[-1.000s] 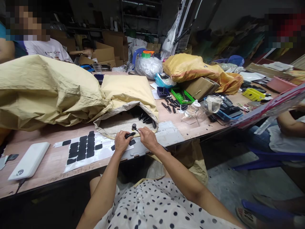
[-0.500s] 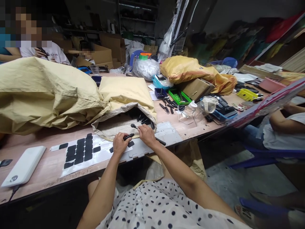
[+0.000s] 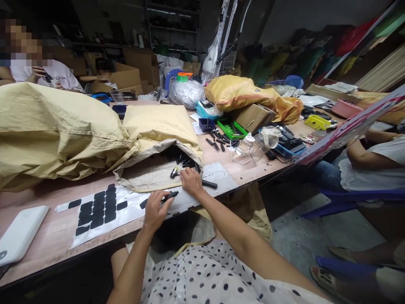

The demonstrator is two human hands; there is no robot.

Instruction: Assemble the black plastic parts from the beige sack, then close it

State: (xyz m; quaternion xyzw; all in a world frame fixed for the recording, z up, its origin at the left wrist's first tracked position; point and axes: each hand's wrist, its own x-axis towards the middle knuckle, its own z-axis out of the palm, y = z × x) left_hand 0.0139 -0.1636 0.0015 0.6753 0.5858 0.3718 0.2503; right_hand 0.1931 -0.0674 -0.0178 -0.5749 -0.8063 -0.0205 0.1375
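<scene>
My left hand (image 3: pixel 154 211) is closed around a short black tube-shaped piece (image 3: pixel 170 196), which points up to the right above the table's front edge. In my right hand (image 3: pixel 191 180) is a small hammer (image 3: pixel 209 184); its black and yellow head sticks out to the left and its black handle to the right. Just behind my hands lies the open mouth of a pale yellow sack (image 3: pixel 158 116), with several black pieces (image 3: pixel 186 161) inside. A white sheet with black rounded patches (image 3: pixel 99 204) lies left of my left hand.
A white box-shaped device (image 3: pixel 23 232) lies at the left. Behind the hands are a big full sack (image 3: pixel 57 135), a green tray (image 3: pixel 232 128), loose black parts (image 3: pixel 212 144) and a clear jar (image 3: pixel 245 144). Co-workers sit across the table and at the right.
The hammer has turned in my right hand, so its yellow face now shows. My left hand has drawn lower and slightly away from it, still with the black piece. The view has shifted right.
</scene>
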